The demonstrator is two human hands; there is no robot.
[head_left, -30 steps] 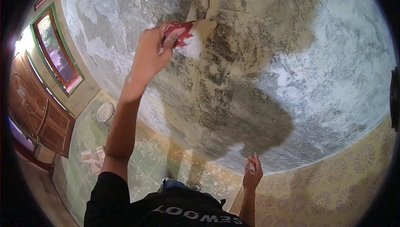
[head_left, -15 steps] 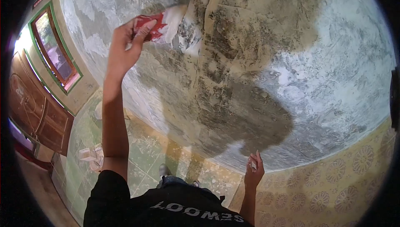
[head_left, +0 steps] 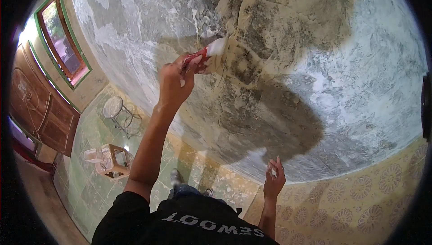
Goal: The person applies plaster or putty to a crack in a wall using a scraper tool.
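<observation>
My left hand (head_left: pixel 176 82) is closed around a red putty scraper (head_left: pixel 201 59), pinched between thumb and fingers. White putty (head_left: pixel 218 46) covers the scraper's front edge, which meets the rough grey wall (head_left: pixel 279 110) beside a vertical crack. Patches of white coating and dark stains mark the wall around it. My right hand (head_left: pixel 274 177) hangs low near the wall's bottom edge, fingers loosely bent and apart, holding nothing visible.
A round stool (head_left: pixel 113 107) stands on the green tiled floor (head_left: pixel 85 184) at left. Closer is a small wooden stool (head_left: pixel 108 166) with a white container (head_left: pixel 93 156) on it. A wooden door (head_left: pixel 40 105) and a green-framed window (head_left: pixel 60 38) are at far left.
My left hand and the scraper have moved right and down across the wall towards the crack. The view has shifted slightly, showing more of the stools. My right hand stays nearly still.
</observation>
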